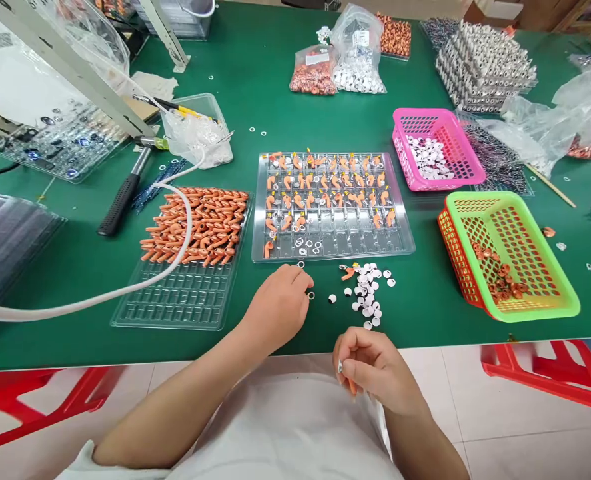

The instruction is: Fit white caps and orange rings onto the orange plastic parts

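Note:
My left hand (279, 305) rests on the green table top with its fingers curled together. Right beside its fingertips lies a small pale ring (311, 295); whether anything sits inside the fingers is hidden. Over the table's front edge, my right hand (375, 367) pinches a small orange curved piece (352, 387), mostly covered by the fingers, with a shiny bit at the thumb tip. Ahead is a clear tray (335, 245) holding rows of similar orange pieces and several loose rings. White discs (368, 293) are scattered between my hands and that tray, with one orange-and-yellow piece (349, 272) among them.
To the left, a compartment tray (175, 300) carries piled orange pieces (200, 223), crossed by a white hose (189, 227). A hammer (120, 200) lies beyond. Right of centre stand a pink basket (468, 150) with white discs and a green basket (530, 250) with copper-coloured pieces.

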The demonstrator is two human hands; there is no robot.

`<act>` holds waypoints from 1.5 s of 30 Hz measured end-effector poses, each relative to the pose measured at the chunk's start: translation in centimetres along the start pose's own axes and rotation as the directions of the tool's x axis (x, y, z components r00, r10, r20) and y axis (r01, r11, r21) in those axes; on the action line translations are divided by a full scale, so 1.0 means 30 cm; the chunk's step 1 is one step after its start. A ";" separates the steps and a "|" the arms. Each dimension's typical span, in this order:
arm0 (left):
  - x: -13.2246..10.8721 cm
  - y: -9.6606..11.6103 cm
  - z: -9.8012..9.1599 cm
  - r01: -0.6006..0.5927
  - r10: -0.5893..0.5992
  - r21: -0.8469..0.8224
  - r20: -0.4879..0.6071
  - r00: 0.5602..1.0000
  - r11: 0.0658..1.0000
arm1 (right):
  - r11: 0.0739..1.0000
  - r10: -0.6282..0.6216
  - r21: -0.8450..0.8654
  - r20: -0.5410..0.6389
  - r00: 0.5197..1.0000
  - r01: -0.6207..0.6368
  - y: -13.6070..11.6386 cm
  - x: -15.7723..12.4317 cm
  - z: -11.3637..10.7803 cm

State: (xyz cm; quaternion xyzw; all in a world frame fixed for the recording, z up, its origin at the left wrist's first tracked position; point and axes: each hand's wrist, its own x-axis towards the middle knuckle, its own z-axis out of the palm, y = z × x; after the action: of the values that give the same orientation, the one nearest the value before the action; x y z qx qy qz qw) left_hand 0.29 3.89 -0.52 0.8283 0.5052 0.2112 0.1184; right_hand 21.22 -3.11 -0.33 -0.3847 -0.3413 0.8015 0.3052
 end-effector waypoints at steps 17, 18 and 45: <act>0.084 0.126 0.083 -0.206 0.222 -0.099 0.204 0.953 0.974 | 0.989 -0.126 -0.081 -0.073 0.989 0.120 0.006 -0.010 -0.042; 0.087 0.130 0.079 -0.197 0.210 -0.080 0.226 0.951 0.977 | 0.989 -0.127 -0.089 -0.075 0.989 0.120 0.006 -0.011 -0.043; 0.085 0.127 0.063 -0.244 0.248 -0.050 0.279 0.928 0.969 | 0.824 -0.487 -0.470 -0.303 0.819 0.316 -0.027 -0.015 -0.058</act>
State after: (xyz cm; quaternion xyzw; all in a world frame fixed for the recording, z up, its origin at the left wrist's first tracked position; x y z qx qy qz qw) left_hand 5.22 4.43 -0.04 0.9058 0.3739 0.1071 0.1680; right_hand 23.06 -2.42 -0.32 -0.5151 -0.5002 0.5307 0.4504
